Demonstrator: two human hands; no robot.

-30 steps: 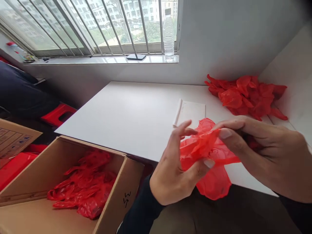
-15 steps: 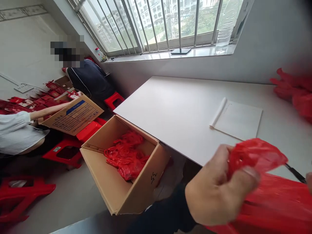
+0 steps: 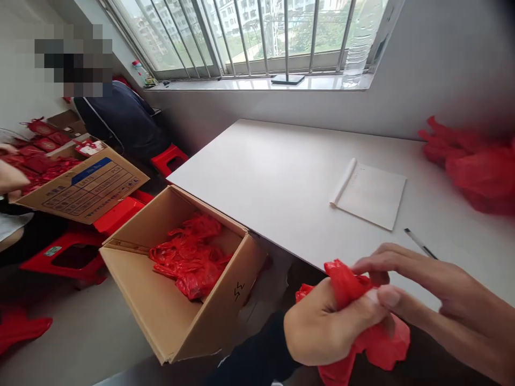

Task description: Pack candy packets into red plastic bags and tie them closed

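Observation:
A crumpled red plastic bag [image 3: 388, 346] is bunched up over the near edge of the white table. My left hand [image 3: 322, 327] is closed around its gathered part, with a tuft of plastic standing out above the thumb and the rest hanging below. From the right comes my right hand [image 3: 446, 300], its thumb and forefinger pinching at the bag beside my left thumb. Their fingertips partly hide the plastic there. Left of my hands stands an open cardboard box [image 3: 140, 300] with several red plastic bags [image 3: 191, 257] lying inside.
On the white table [image 3: 257, 166] lie a notepad [image 3: 370, 193], a pen [image 3: 420, 243] and a heap of red bags [image 3: 470, 166]. Another carton [image 3: 88, 187] with red items stands at left, beside a person's arm [image 3: 12, 174]. A red stool [image 3: 72, 257] is below.
My hands have drawn together, the bag now bunched smaller between them. My right hand has come into view from the right edge, and the pen is uncovered. The view has turned slightly rightward.

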